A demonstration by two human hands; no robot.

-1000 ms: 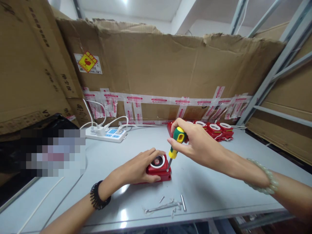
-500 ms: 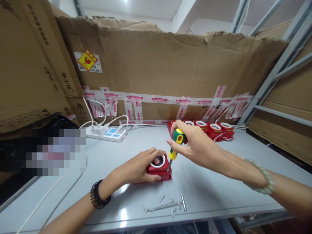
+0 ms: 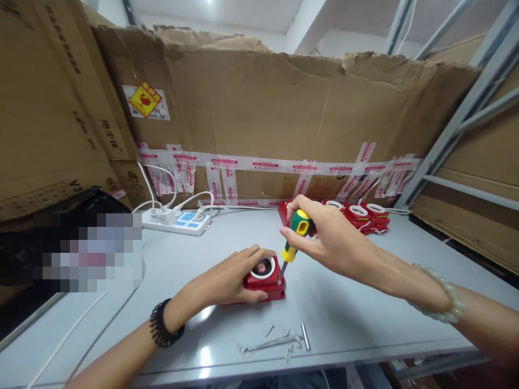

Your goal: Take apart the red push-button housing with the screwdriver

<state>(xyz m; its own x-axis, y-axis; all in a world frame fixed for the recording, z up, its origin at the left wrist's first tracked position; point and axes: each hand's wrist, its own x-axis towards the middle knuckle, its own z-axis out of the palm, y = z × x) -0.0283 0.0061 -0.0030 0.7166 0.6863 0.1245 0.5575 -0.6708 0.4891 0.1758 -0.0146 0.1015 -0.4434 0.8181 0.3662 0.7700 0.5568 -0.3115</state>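
Under my left hand (image 3: 233, 278) a red box-shaped device (image 3: 265, 290) with a white ring and dark round centre is pinned to the table, thumb on the near side and fingers over the top. My right hand (image 3: 314, 229) grips a green and yellow screwdriver (image 3: 301, 222), tilted, its metal shaft pointing down. The tip meets the right front corner of the red device, where a small screw head seems to sit. Toward the front edge lie a T-handled metal tool (image 3: 279, 341), a loose screw (image 3: 270, 329) and scraps of clear plastic (image 3: 289, 354).
Several similar red devices (image 3: 359, 216) stand in a group at the back right, partly behind my right hand. A white power strip (image 3: 178, 221) with plugs and cables is at the back left. Cardboard (image 3: 259, 108) walls the rear. A black bag (image 3: 93, 202) lies left.
My right hand and the screwdriver handle have shifted slightly right and up, while the tip stays at the same corner. My left hand and the red device have not moved.
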